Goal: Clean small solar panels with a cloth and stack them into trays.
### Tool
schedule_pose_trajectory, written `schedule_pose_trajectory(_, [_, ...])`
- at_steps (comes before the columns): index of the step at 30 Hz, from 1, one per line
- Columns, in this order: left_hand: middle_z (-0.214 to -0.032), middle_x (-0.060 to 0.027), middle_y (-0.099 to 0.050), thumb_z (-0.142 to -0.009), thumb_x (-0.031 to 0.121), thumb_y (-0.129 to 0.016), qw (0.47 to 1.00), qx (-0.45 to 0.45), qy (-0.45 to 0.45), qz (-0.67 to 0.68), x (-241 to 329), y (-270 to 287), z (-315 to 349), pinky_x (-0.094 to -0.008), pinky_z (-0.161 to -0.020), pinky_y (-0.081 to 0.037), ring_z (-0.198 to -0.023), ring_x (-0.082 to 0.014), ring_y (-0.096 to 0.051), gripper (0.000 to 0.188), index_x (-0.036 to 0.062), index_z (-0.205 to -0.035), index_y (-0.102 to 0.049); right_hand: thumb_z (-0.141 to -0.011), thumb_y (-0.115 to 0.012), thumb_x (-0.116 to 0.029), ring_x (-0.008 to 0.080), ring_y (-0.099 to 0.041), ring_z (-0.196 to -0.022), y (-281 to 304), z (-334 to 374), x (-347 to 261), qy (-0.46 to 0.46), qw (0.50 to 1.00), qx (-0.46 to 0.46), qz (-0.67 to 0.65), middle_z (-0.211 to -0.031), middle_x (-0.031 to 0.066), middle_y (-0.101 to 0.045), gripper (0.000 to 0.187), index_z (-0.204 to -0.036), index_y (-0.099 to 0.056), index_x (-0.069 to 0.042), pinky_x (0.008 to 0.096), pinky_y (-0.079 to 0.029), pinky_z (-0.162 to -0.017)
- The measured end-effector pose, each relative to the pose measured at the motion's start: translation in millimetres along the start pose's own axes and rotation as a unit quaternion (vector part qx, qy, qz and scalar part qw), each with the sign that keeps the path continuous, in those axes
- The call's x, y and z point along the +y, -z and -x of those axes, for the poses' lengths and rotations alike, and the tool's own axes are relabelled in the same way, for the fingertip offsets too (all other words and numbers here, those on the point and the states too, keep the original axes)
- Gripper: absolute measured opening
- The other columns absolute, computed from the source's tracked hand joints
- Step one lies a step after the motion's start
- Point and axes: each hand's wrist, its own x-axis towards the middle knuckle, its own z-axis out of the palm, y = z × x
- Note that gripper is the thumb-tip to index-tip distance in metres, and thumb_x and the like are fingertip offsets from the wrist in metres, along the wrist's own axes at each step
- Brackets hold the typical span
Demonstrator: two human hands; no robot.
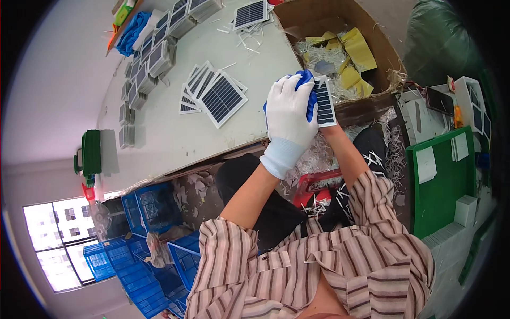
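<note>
A small dark solar panel [324, 102] with a white border is held over the table's right edge, beside a cardboard box. My left hand [291, 106], in a white knit glove with blue-coated palm and fingers, is closed at the panel's left side and covers part of it. My right hand [331, 129] grips the panel from below; its fingers are hidden behind the panel and the glove. Left of my hands, a fanned pile of similar solar panels [223, 99] lies on the pale table [212, 149].
Stacked panels [160, 57] line the table's far left side, and more panels [251, 14] lie at the back with white strips. The cardboard box [390, 53] holds yellow paper and shreds. A green tray [443, 183] stands right; blue crates [133, 266] sit lower left.
</note>
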Motion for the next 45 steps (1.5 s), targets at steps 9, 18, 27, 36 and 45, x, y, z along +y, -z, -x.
schedule_pose_trajectory(9, [-0.11,-0.0144,-0.055,-0.07,0.011,-0.068,0.996,-0.022,0.055,-0.073,-3,11,-2,-0.0429,-0.1,-0.035,-0.108,-0.0336,-0.049,0.042,0.004,-0.111,-0.057,-0.081,-0.067,-0.023,0.0102,-0.062,-0.071,13,56,-50,0.084,0.869,-0.044,0.485,-0.081,0.0034,-0.067,0.03,-0.097,-0.064,0.002,0.0257,-0.05,-0.064])
schedule_pose_trajectory(18, [-0.105,-0.011,-0.06,-0.072,0.001,-0.06,0.996,0.035,0.065,-0.058,0,-2,-2,-0.0421,-0.084,-0.045,-0.1,-0.0316,-0.055,0.033,0.0079,-0.104,-0.063,-0.07,-0.076,-0.018,0.0086,-0.059,-0.064,-12,107,-43,0.019,0.749,-0.198,0.632,-0.07,0.0057,-0.064,0.022,-0.082,-0.067,-0.001,0.0235,-0.048,-0.06])
schedule_pose_trajectory(27, [-0.107,-0.0123,-0.059,-0.069,0.008,-0.066,0.995,0.036,0.06,-0.078,6,1,-1,-0.0435,-0.086,-0.045,-0.101,-0.0338,-0.054,0.039,0.0076,-0.108,-0.062,-0.091,-0.054,-0.022,0.018,-0.057,-0.103,39,66,21,0.144,0.946,0.023,0.29,-0.115,0.0093,-0.057,0.041,-0.126,-0.044,-0.003,0.0323,-0.044,-0.092])
schedule_pose_trajectory(36, [-0.108,-0.0145,-0.056,-0.07,0.011,-0.067,0.999,0.009,0.033,-0.036,-3,-1,0,-0.0441,-0.092,-0.041,-0.106,-0.0348,-0.05,0.042,0.0042,-0.11,-0.061,-0.082,-0.068,-0.012,0.0164,-0.066,-0.078,57,-18,11,0.103,0.933,0.093,0.333,-0.093,0.0049,-0.068,0.039,-0.118,-0.055,-0.003,0.0283,-0.055,-0.071])
schedule_pose_trajectory(45, [-0.125,-0.0194,-0.052,-0.069,0.027,-0.075,0.992,0.025,0.053,0.112,-37,32,7,-0.0455,-0.1,-0.037,-0.119,-0.0383,-0.047,0.059,0.004,-0.12,-0.056,-0.066,-0.069,-0.002,0.022,-0.064,-0.07,-30,68,-132,0.354,0.577,-0.122,0.726,-0.082,0.0105,-0.066,0.03,-0.096,-0.067,-0.003,0.0309,-0.049,-0.063])
